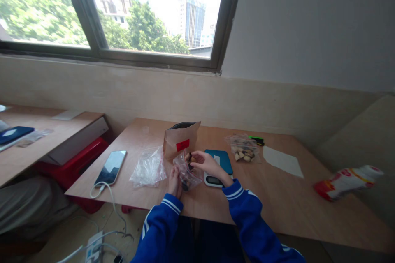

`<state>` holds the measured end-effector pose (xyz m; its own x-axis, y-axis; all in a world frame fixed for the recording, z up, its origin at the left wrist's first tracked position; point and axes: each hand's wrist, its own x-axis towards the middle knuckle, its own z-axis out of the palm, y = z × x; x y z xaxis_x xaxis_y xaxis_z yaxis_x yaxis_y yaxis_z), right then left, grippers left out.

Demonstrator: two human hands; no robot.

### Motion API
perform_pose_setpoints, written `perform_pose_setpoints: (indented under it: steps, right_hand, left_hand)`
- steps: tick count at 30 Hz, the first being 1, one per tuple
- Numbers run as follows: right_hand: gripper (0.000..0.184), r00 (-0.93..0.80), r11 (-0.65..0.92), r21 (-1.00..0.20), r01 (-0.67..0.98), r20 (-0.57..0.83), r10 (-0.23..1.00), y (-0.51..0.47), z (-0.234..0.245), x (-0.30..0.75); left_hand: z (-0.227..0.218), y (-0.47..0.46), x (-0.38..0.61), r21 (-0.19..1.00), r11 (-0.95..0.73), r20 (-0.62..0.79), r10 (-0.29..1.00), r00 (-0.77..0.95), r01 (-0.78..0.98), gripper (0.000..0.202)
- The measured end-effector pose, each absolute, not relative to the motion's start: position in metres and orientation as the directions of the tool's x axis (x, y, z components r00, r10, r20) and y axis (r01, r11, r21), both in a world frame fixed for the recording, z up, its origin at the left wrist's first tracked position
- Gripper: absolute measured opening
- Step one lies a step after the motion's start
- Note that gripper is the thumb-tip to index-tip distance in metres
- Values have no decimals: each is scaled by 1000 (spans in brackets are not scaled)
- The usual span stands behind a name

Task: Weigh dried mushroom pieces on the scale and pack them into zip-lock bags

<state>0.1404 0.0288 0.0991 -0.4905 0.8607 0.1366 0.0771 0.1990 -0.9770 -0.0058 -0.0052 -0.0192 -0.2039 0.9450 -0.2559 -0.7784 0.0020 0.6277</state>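
Observation:
My left hand point(174, 181) is closed on the side of a clear zip bag point(193, 180), which is tilted at the table's front with a few dark pieces inside. At the bag's mouth, the fingers of my right hand point(210, 165) pinch brown pieces point(190, 158) that look like dried mushrooms. Right behind stands an open brown paper pouch point(175, 139) with a red label; its contents are hidden. A kitchen scale point(224, 160) with a teal top lies partly under my right wrist. Flat clear bags point(148, 168) are stacked left of my left hand.
Filled zip bags point(245, 151) of brown-and-cream pieces lie beyond the scale, near a green-and-black marker or cutter point(256, 139). White paper point(283, 162) and a red-and-white bottle point(347, 181) are to the right. A phone point(111, 167) with a charging cable lies left.

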Motion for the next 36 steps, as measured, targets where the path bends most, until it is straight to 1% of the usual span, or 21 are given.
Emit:
perform_pose_setpoints:
  steps: [4, 7, 11, 14, 17, 19, 23, 28, 31, 33, 34, 36]
  right_hand:
    - [39, -396, 206, -978, 45, 171, 902, 35, 104, 143]
    - [37, -293, 256, -967, 17, 240, 926, 44, 122, 144]
    - [37, -184, 417, -908, -39, 417, 890, 67, 162, 137]
    - [35, -154, 556, -831, -5, 550, 821, 90, 190, 127]
    - [28, -183, 652, -749, 119, 629, 755, 107, 206, 116]
    - [24, -257, 694, -691, 201, 647, 718, 112, 209, 111]
    - [26, -404, 758, -589, 282, 643, 650, 112, 199, 105]
    - [24, -448, 787, -471, 398, 649, 615, 113, 179, 106]
    - [25, -485, 794, -386, 469, 639, 597, 113, 175, 107]
    - [28, -480, 793, -352, 498, 649, 590, 109, 178, 107]
    - [30, -451, 785, -354, 509, 667, 593, 105, 180, 108]
    - [32, -346, 761, -402, 509, 714, 609, 96, 185, 111]
  left_hand:
    - [-18, -6, -6, 631, 17, -249, 951, -182, -775, 30]
    - [-18, -6, -7, 628, 30, -248, 955, -163, -777, 32]
    - [-20, -6, -9, 621, 46, -264, 952, -154, -782, 34]
    - [-22, -5, -10, 617, 60, -281, 948, -149, -785, 33]
    - [-22, -5, -11, 611, 68, -292, 945, -145, -789, 33]
    - [-22, -4, -10, 606, 69, -298, 943, -146, -792, 32]
    - [-20, -4, -10, 598, 64, -303, 941, -152, -799, 28]
    - [-18, -5, -9, 593, 69, -308, 940, -147, -802, 27]
    - [-17, -5, -8, 591, 66, -315, 937, -154, -804, 23]
    - [-17, -5, -9, 592, 64, -318, 935, -159, -804, 20]
    - [-16, -6, -9, 593, 63, -318, 934, -162, -803, 19]
    - [-14, -6, -9, 596, 62, -319, 933, -165, -800, 18]
